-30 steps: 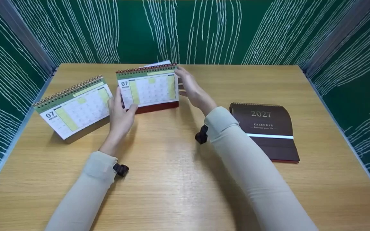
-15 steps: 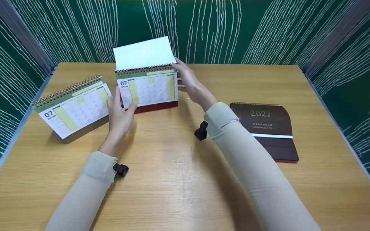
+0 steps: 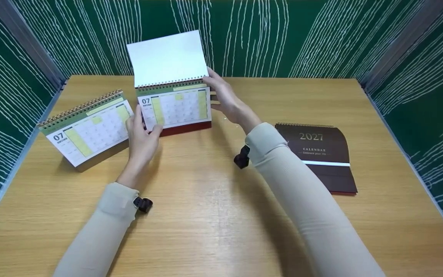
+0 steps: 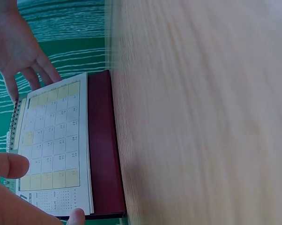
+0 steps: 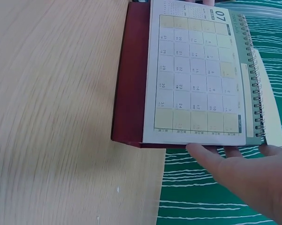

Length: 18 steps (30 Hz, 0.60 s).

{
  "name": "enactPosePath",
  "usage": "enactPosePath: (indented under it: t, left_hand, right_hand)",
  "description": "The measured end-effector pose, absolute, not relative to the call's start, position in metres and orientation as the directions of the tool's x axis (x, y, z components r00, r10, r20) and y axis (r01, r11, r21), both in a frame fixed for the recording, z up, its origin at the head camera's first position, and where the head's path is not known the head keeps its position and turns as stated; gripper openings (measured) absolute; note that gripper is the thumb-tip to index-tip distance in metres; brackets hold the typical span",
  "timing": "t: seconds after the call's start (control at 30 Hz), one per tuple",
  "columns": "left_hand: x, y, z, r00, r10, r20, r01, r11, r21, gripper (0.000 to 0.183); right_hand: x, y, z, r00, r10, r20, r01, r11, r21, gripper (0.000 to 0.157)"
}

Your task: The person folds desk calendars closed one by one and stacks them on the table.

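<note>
Standing on the wooden table (image 3: pixel 206 231): red calendar (image 3: pixel 185 109), showing 07, white sheet (image 3: pixel 169 57) up above its rings. At its right edge, right hand (image 3: pixel 229 100), fingers spread, tips touching, not gripping. At its left edge, left hand (image 3: pixel 143 140), thumb in front; can't tell if gripping. Just left of it, other 07 calendar (image 3: pixel 94 129). Well right of it, dark 2027 calendar (image 3: pixel 323 156).

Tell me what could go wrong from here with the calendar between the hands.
The white page stands up above the coil with no fingers visible at its top edge, so it might flop or crease.

The left hand, holding the red-based calendar by its left side, appears right beside the neighboring calendar and could nudge it.
</note>
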<state>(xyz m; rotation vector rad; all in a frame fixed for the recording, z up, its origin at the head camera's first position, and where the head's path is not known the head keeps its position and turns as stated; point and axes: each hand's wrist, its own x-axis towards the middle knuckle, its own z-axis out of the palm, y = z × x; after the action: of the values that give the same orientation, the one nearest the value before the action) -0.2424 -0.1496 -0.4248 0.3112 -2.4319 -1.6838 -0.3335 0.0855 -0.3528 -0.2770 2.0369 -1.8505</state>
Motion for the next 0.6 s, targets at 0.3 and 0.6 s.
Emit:
enactPosePath:
  t: [0.3,0.6]
  left_hand:
    - [-0.24,-0.152,-0.424,-0.965,-0.262,0.016,-0.074,0.331,0.941,0.088]
    - [-0.24,-0.156,-0.419,-0.972,-0.23,-0.042,-0.114,0.309,0.944,0.091]
  right_hand:
    - [-0.336,0.089,-0.35,-0.898,-0.417,-0.141,0.092,0.136,-0.986,0.063]
    - [-0.333,0.089,-0.338,-0.903,-0.406,-0.14,0.078,0.164,-0.983,0.062]
